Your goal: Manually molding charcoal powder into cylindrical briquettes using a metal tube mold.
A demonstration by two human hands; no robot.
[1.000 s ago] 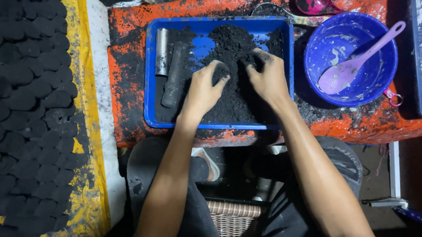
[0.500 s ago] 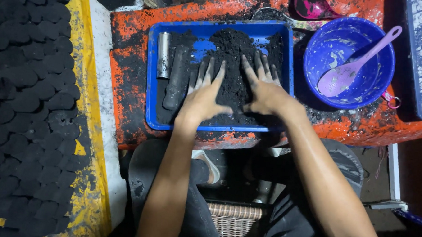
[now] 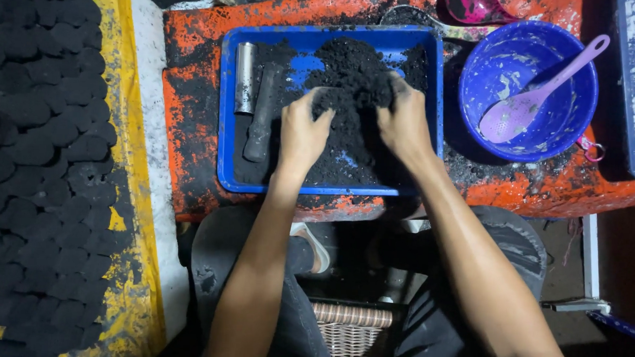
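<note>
A blue rectangular tray sits on an orange, soot-stained low table. A heap of black powder fills the tray's middle. My left hand and my right hand are both curled into the heap from either side, fingers closed around clumps of the powder. At the tray's left side lie a shiny metal tube and a black-coated cylinder, just left of my left hand.
A blue bowl with a lilac spoon stands right of the tray. Rows of black round briquettes cover the surface at far left, bordered by a yellow strip. A wicker seat shows between my knees.
My hands lay flat with spread fingers on the powder half a second ago; now the fingers have curled shut, gathering powder and pushing it toward the heap's middle.
</note>
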